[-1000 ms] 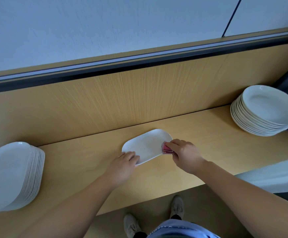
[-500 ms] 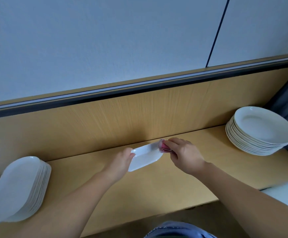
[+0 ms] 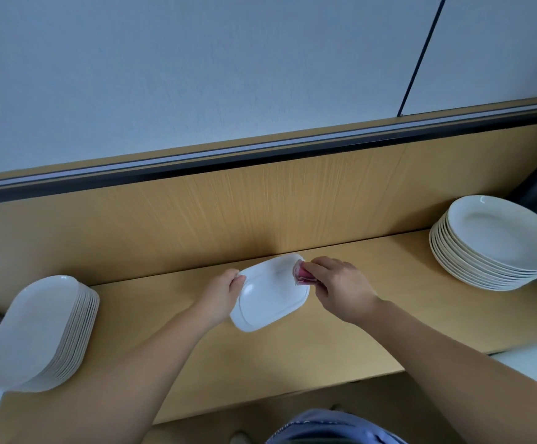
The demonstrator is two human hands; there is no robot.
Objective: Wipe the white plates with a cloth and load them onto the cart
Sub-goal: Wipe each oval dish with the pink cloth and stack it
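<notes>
- The white oblong plate (image 3: 270, 296) is tilted over the middle of the wooden counter (image 3: 292, 357), held between both hands. Can't tell if its low corner touches the wood.
- The left hand (image 3: 220, 294) grips the plate's left rim, fingers curled round the edge.
- The right hand (image 3: 340, 290) pinches a bunched-up pinkish-red cloth (image 3: 302, 275) tight against the plate's far right corner.
- A stack of matching oblong plates (image 3: 36, 331) sits way off at the counter's left end, leaning a bit.
- A stack of round plates (image 3: 497, 241) is at the right end, near the wood back panel (image 3: 260, 213).
</notes>
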